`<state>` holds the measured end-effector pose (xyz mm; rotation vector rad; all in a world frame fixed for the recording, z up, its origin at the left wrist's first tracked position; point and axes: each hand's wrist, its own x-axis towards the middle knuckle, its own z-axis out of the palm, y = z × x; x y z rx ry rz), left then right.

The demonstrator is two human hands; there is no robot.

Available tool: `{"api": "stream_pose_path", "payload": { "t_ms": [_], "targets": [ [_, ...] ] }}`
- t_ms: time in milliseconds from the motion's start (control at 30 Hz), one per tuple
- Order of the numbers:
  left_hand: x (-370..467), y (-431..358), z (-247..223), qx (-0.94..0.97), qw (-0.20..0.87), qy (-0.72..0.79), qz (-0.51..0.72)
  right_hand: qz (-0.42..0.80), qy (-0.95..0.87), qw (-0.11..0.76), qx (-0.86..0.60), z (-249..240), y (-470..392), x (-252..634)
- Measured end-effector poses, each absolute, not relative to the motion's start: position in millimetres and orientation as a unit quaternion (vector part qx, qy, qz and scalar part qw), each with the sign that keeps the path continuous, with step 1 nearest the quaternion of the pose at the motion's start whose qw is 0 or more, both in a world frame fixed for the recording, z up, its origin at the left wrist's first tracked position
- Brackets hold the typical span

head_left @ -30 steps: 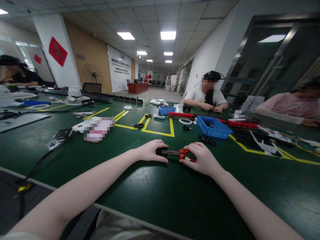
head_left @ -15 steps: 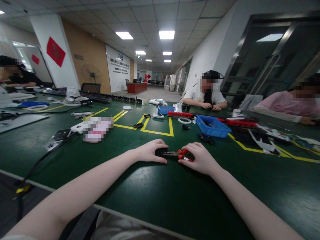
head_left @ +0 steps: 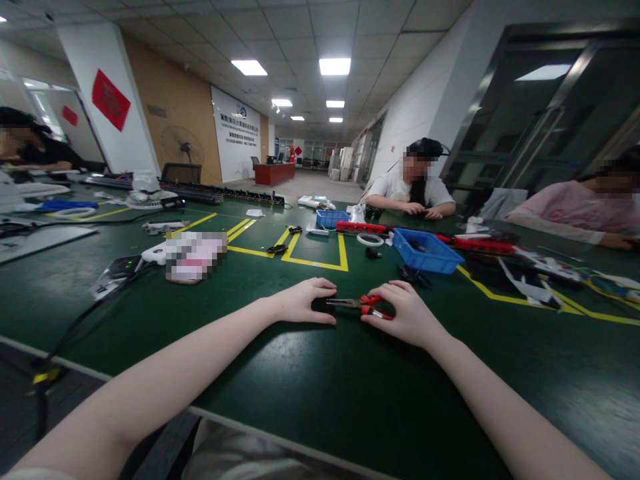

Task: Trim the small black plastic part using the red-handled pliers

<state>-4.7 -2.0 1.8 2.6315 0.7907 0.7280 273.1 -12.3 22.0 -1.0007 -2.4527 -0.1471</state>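
Both of the person's hands rest on the green table (head_left: 310, 400), meeting just in front of the yellow tape outline (head_left: 320, 265), on the near side of it. The left hand (head_left: 300, 301) lies palm down with its fingers curled over a small black part (head_left: 320, 305), pinning it against the table; most of that part is hidden under the fingers, so its shape cannot be told. The right hand (head_left: 407, 313) is closed around the red handles of a pair of pliers (head_left: 357, 304), thumb on the near handle and fingers wrapped over the far one. The grip is narrow, the handles drawn close together. The metal nose of the pliers points from the right hand toward the left, lying low and nearly flat over the table, and its tip reaches the black part at the left fingertips; whether the tip actually bites the part cannot be told.

Beyond the yellow tape outline and to its right stands a blue bin (head_left: 427, 252), with a small dark clump of parts (head_left: 413, 275) just in front of it. To the left of the outline lies a white power strip (head_left: 155, 253) with a black cable (head_left: 75, 327) trailing toward the near table edge. Across the table past the outline, another person in a white shirt (head_left: 413, 190) sits with both hands on the tabletop, and a person in a pink sleeve (head_left: 570, 217) sits farther right.
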Motion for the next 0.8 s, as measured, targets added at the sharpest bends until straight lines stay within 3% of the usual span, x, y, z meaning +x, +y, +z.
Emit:
{"api": "stream_pose_path", "payload": {
  "t_ms": [567, 800],
  "targets": [
    [-6.1, -1.0, 3.9, 0.927, 0.117, 0.279, 0.221, -0.109, -0.898, 0.227, -0.36, 21.3, -16.5, 267.9],
    [-4.6, -3.2, 4.3, 0.923, 0.123, 0.291, 0.221, -0.102, -0.894, 0.259, -0.35, 21.3, -14.9, 269.3]
  ]
}}
